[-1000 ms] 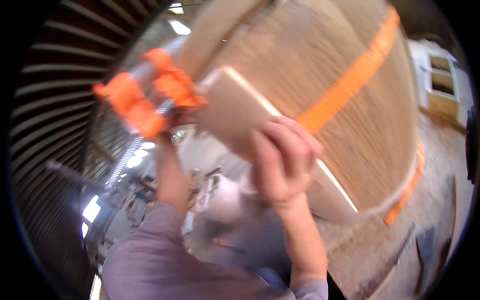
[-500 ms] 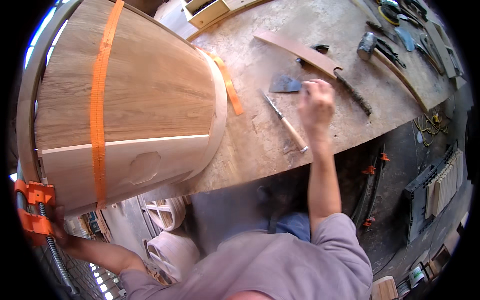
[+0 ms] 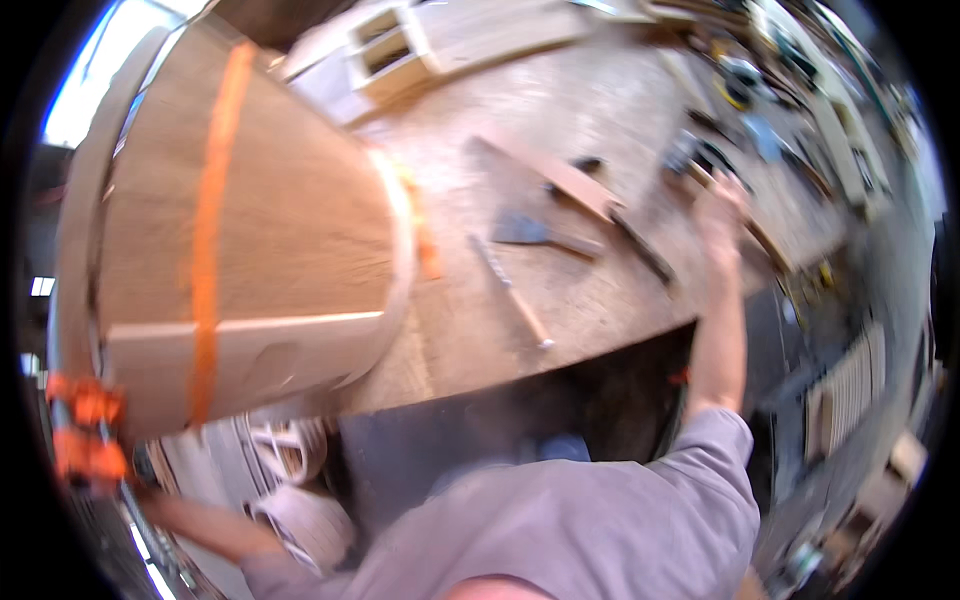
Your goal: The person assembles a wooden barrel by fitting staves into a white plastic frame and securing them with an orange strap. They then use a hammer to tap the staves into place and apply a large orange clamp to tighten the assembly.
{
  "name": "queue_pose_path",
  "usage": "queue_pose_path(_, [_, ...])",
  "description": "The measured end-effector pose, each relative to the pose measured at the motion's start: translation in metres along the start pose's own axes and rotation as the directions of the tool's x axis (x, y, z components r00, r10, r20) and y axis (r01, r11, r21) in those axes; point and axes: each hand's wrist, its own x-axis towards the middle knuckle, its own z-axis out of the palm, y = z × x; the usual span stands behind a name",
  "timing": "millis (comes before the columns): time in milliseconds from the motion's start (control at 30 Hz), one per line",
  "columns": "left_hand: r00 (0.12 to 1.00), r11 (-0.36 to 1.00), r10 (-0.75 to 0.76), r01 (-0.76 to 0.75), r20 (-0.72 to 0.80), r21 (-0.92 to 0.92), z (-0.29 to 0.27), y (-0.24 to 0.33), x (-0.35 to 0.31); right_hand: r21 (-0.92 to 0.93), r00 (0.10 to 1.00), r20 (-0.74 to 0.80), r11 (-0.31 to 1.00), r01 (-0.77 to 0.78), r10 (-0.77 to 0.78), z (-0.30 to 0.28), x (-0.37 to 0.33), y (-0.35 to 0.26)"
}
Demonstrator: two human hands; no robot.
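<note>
My right hand (image 3: 722, 212) lies over the handle of a mallet (image 3: 681, 152) at the right of the workbench; blur hides how its fingers sit. My left hand (image 3: 138, 468) is at the lower left, beside an orange bar clamp (image 3: 90, 455) and mostly hidden. A large tapering wooden drum shell (image 3: 270, 210) fills the left, with an orange strap (image 3: 212, 200) around it. On the bench lie a putty knife (image 3: 522, 230) with a wooden handle and a chisel (image 3: 522, 312). Neither touches a hand.
A flat wooden strip (image 3: 560, 180) and a dark bar-like tool (image 3: 645, 248) lie mid-bench. More hand tools crowd the far right. A small open wooden box (image 3: 392, 52) stands at the back. Below the workbench (image 3: 450, 345), curved wooden pieces (image 3: 305, 520) stand near my left arm.
My right hand has left the putty knife, which stays lying on the bench, and has moved right to the mallet's handle. The whole view has shifted and blurred. My left hand stays by the clamp.
</note>
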Motion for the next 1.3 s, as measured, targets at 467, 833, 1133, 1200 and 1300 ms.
queue_pose_path(467, [0.987, 0.995, 0.100, -0.098, -0.124, 0.027, -0.053, 0.049, 0.000, 0.881, 0.918, 0.312, -0.288, -0.376, -0.244, -0.212, 0.074, -0.078])
queue_pose_path(833, [0.968, 1.000, -0.008, 0.001, -0.251, -0.027, -0.050, 0.078, 0.000, 0.863, 0.650, -0.408, -0.038, 0.505, -0.640, -0.556, 0.272, -0.201])
queue_pose_path(1133, [0.953, 1.000, -0.021, 0.014, -0.303, -0.026, -0.047, 0.070, -0.007, 0.746, 0.676, -0.077, 0.407, 0.527, -0.733, -0.624, 0.176, -0.275])
queue_pose_path(1200, [0.940, 0.998, 0.012, -0.032, -0.342, -0.052, -0.042, 0.074, -0.001, 0.818, 0.754, -0.246, 0.287, 0.498, -0.609, -0.609, 0.216, -0.241])
queue_pose_path(1300, [0.972, 0.999, -0.008, -0.005, -0.234, -0.052, -0.047, 0.077, 0.006, 0.938, 0.828, -0.187, 0.155, 0.311, -0.529, -0.545, 0.199, -0.230])
